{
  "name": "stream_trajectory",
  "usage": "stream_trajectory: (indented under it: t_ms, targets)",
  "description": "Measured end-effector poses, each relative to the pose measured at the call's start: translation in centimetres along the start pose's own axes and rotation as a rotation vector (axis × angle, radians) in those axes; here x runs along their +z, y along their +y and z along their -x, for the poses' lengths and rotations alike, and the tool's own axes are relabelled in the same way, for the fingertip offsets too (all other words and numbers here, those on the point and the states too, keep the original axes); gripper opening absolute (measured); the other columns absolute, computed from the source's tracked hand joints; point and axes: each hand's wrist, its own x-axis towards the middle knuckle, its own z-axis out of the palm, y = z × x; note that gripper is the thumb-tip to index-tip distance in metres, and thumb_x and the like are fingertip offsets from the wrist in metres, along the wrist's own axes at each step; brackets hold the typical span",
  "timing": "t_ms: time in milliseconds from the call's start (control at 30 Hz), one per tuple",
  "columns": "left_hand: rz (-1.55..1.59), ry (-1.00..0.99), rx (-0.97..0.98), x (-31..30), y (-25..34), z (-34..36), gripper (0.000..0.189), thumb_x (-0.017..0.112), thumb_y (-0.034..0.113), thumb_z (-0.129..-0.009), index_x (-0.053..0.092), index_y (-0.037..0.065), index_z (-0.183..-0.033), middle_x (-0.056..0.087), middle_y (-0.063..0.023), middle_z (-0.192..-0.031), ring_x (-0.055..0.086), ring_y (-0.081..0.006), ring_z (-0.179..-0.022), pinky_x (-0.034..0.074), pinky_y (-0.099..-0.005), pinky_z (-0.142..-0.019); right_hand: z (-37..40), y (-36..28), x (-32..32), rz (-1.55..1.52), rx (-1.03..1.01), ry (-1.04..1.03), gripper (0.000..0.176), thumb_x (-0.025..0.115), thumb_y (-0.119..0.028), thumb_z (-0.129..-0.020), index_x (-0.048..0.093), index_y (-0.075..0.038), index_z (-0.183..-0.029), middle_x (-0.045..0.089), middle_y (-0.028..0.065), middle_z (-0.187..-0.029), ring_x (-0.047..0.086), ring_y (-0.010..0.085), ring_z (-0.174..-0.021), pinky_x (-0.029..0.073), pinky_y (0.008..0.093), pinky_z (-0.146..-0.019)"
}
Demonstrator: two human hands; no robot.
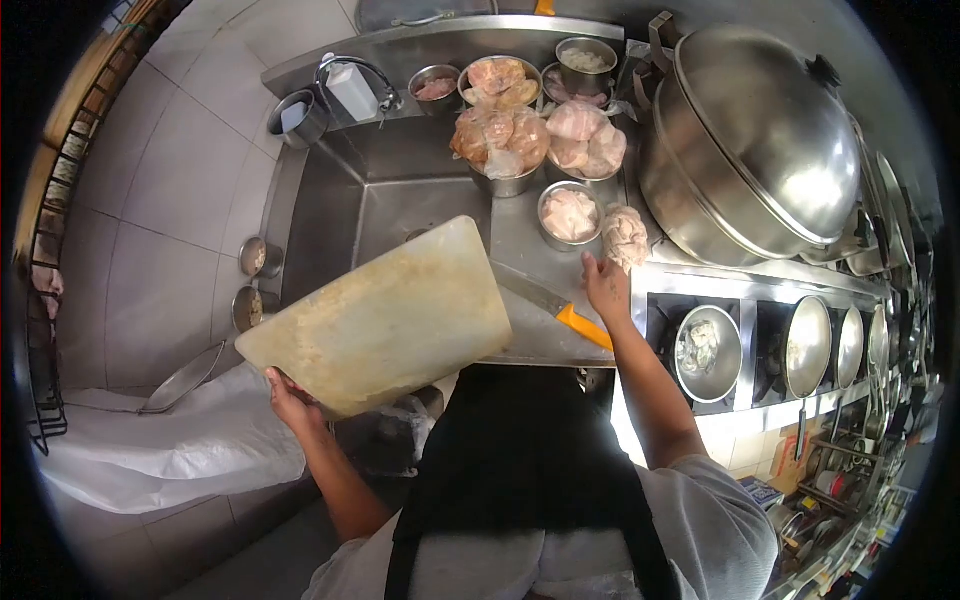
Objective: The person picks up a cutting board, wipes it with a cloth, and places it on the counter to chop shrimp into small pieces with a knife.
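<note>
My left hand point(293, 400) is closed on the lower left corner of a worn, stained cutting board point(385, 320). The board is tilted over the near part of the steel sink. On the right, my right hand point(606, 287) reaches over the steel counter with fingers apart, at the near end of a crumpled beige cloth point(625, 238). Whether the fingertips press on the cloth is hard to see. Below that hand lies a knife with an orange handle point(584, 326), its blade pointing toward the board. A metal bowl of pale meat point(570, 215) stands beside the cloth.
Several metal containers hold raw meat, some in plastic bags point(500, 140), behind the sink point(400, 175). A large domed steel pot point(750, 140) stands at the right. Pans point(709, 353) sit on the stove below it. White plastic sheeting point(190, 440) covers something at left.
</note>
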Motion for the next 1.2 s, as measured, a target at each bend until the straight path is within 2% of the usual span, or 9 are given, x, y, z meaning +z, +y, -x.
stream_trajectory:
  t_ms: [100, 233, 300, 367, 500, 633, 733, 1000, 1200]
  targets:
    - [-0.022, 0.031, 0.011, -0.1, 0.0, 0.0, 0.045, 0.058, 0.048, -0.099, 0.046, 0.015, -0.071, 0.047, 0.0025, -0.055, 0.043, -0.0088, -0.043, 0.031, -0.0238, -0.04, -2.4, -2.8, -0.3, -0.38, 0.261, -0.106, 0.062, 0.058, -0.055, -0.095, 0.065, 0.006, -0.09, 0.067, 0.0163, -0.073, 0.068, 0.0199, -0.06, 0.053, 0.0351, -0.058]
    - [-0.071, 0.064, 0.027, -0.6, 0.1, 0.5, 0.046, 0.059, 0.049, -0.099, 0.047, 0.015, -0.071, 0.047, 0.0026, -0.055, 0.044, -0.0081, -0.043, 0.03, -0.0232, -0.039, -2.7, -4.1, -0.5, -0.492, 0.31, -0.103, 0.063, 0.057, -0.055, -0.096, 0.065, 0.007, -0.093, 0.068, 0.0196, -0.08, 0.07, 0.0269, -0.067, 0.055, 0.0378, -0.065]
    - [-0.049, 0.061, 0.035, -1.1, 0.5, 1.0, 0.045, 0.06, 0.049, -0.098, 0.047, 0.015, -0.071, 0.047, 0.0029, -0.054, 0.044, -0.0075, -0.043, 0.03, -0.0229, -0.039, 0.7, -3.6, -1.4, 0.129, -0.059, -0.112, 0.056, 0.062, -0.051, -0.092, 0.066, 0.005, -0.098, 0.069, 0.0226, -0.091, 0.07, 0.0371, -0.081, 0.056, 0.0434, -0.077]
    - [-0.023, 0.061, 0.038, -1.5, 0.6, 1.1, 0.045, 0.06, 0.049, -0.098, 0.048, 0.015, -0.071, 0.047, 0.0031, -0.054, 0.043, -0.007, -0.043, 0.03, -0.0226, -0.039, 5.3, -2.5, -2.8, 0.329, -0.33, -0.271, 0.05, 0.07, -0.047, -0.086, 0.065, -0.001, -0.106, 0.066, 0.0223, -0.104, 0.065, 0.0427, -0.098, 0.053, 0.0479, -0.087]
    - [-0.082, 0.125, 0.05, -2.1, 1.4, 1.7, 0.045, 0.062, 0.048, -0.098, 0.048, 0.015, -0.071, 0.046, 0.0035, -0.054, 0.042, -0.0067, -0.041, 0.028, -0.0225, -0.039, 8.7, 1.5, -2.9, 0.673, -0.405, -0.418, 0.068, 0.07, -0.045, -0.082, 0.054, 0.004, -0.126, 0.059, 0.0242, -0.122, 0.058, 0.0396, -0.113, 0.051, 0.0457, -0.093]
    - [-0.155, 0.059, -0.006, -2.2, 1.8, 1.4, 0.047, 0.063, 0.049, -0.097, 0.047, 0.016, -0.068, 0.045, 0.0034, -0.052, 0.041, -0.0074, -0.041, 0.028, -0.0234, -0.039, 8.4, 2.1, -2.5, 0.669, -0.385, -0.425, 0.062, 0.067, -0.04, -0.082, 0.053, 0.003, -0.125, 0.063, 0.0249, -0.115, 0.062, 0.0394, -0.107, 0.051, 0.0472, -0.092]
    - [-0.222, 0.023, -0.057, -1.5, 1.8, 1.1, 0.048, 0.063, 0.05, -0.096, 0.046, 0.016, -0.066, 0.046, 0.0034, -0.052, 0.042, -0.0077, -0.041, 0.028, -0.0245, -0.039, 9.2, -0.3, -4.7, 0.517, -0.147, -0.483, 0.051, 0.062, -0.034, -0.082, 0.054, 0.002, -0.118, 0.067, 0.0257, -0.104, 0.066, 0.0411, -0.097, 0.053, 0.0482, -0.088]
    - [-0.527, -0.146, -0.367, 5.6, -3.6, -1.5, 0.056, 0.074, 0.063, -0.082, 0.042, 0.022, -0.062, 0.043, 0.007, -0.049, 0.039, -0.0066, -0.037, 0.026, -0.0238, -0.035, 15.0, 5.6, -11.5, 0.103, -0.055, -0.132, 0.033, 0.065, -0.028, -0.082, 0.058, 0.001, -0.098, 0.066, 0.0276, -0.084, 0.066, 0.0465, -0.082, 0.052, 0.0519, -0.072]
    - [-0.822, -0.301, -0.49, 14.2, -10.5, 0.9, 0.059, 0.075, 0.066, -0.078, 0.051, 0.013, -0.07, 0.047, 0.0023, -0.055, 0.038, -0.0113, -0.039, 0.029, -0.0295, -0.038, 17.5, 7.3, -13.5, 0.002, -0.005, 0.037, 0.028, 0.066, -0.026, -0.085, 0.059, 0.001, -0.091, 0.065, 0.0276, -0.082, 0.065, 0.0471, -0.079, 0.05, 0.05, -0.068]
